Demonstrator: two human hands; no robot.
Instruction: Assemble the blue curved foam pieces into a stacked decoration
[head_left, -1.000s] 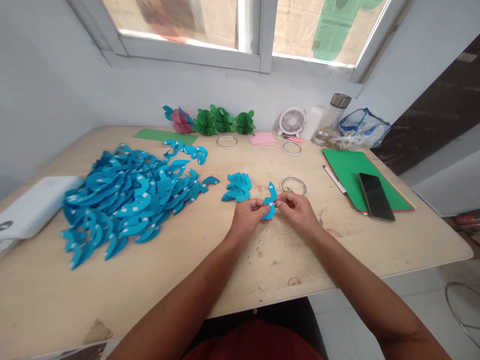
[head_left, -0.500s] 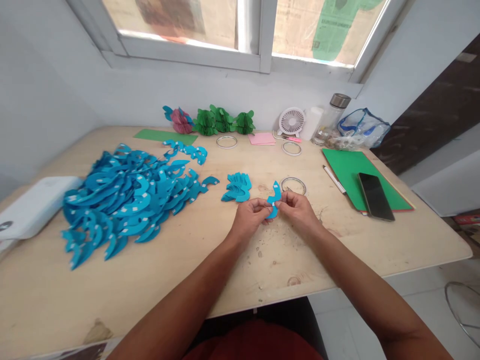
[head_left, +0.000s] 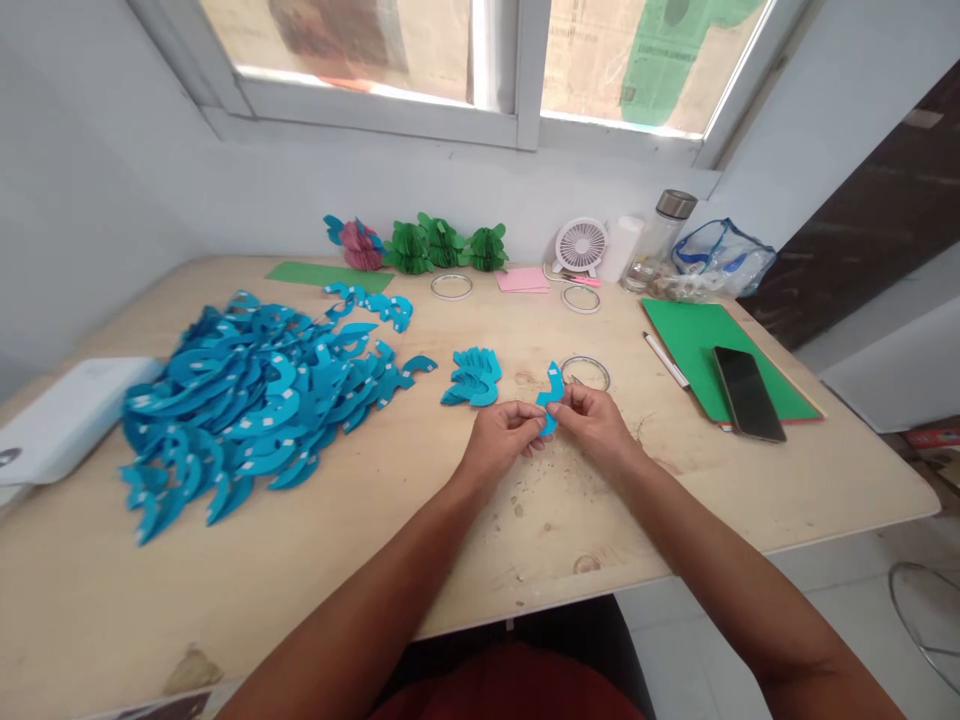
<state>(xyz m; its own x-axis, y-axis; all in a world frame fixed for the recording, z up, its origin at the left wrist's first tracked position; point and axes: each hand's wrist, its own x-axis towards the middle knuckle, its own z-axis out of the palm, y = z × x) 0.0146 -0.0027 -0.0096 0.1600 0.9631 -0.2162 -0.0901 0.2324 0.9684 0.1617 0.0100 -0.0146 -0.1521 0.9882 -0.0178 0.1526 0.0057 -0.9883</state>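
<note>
**Left hand and right hand pinch a blue paper piece over the counter**

Thumbs and fingers close together, we hold the curved piece between both hands, just above the near middle of the counter. Its upper end rises clear of our fingertips, marked with a small white square, while a short length shows below. We cannot tell whether it is one strip or two overlapping. Such a narrow, flimsy shape seems to call for a fingertip grip on each side, since a fuller grasp could crease it.

Just beyond our left hand sits a fanned blue stack, apart from the large blue pile farther left; the gap probably keeps the two from mixing. Behind our right hand lies a thin ring, within easy reach.

On the right, a phone rests on a green sheet, a pen beside it, presumably set aside to leave us elbow room. Against the wall stand green paper ornaments, a pink ornament and a small fan, likely kept back from our working space.
</note>
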